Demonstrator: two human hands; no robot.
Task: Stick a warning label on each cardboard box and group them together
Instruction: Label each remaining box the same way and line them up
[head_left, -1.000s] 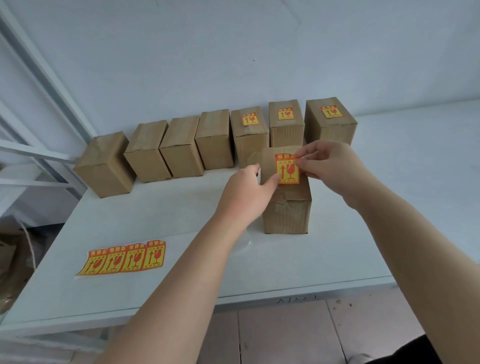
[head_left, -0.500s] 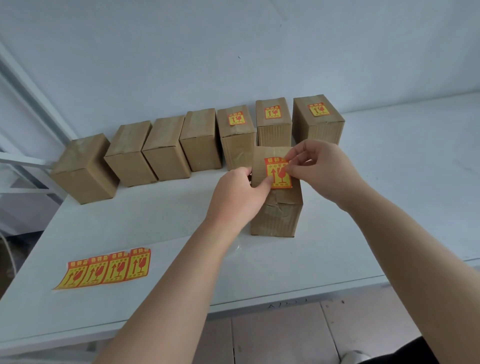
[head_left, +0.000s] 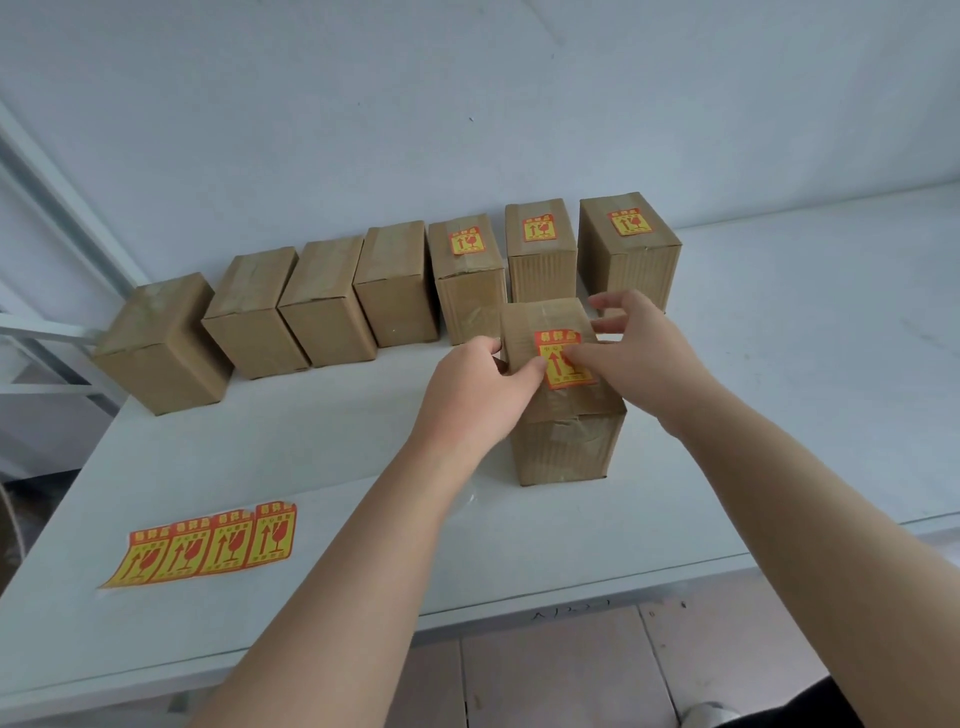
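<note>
A cardboard box stands alone near the table's front, with a red and yellow warning label lying on its top. My left hand grips the box's left upper edge, its thumb on the top beside the label. My right hand presses its thumb on the label, the other fingers spread over the box's right edge. Behind stands a row of boxes: three labelled boxes on the right, several plain boxes on the left.
A strip of several spare warning labels lies on the white table at the front left. A white wall rises right behind the row. A metal shelf frame stands past the table's left end.
My right hand stopped pinching the label's edge and now presses its thumb onto it with fingers spread. My left hand stays on the box's left edge.
</note>
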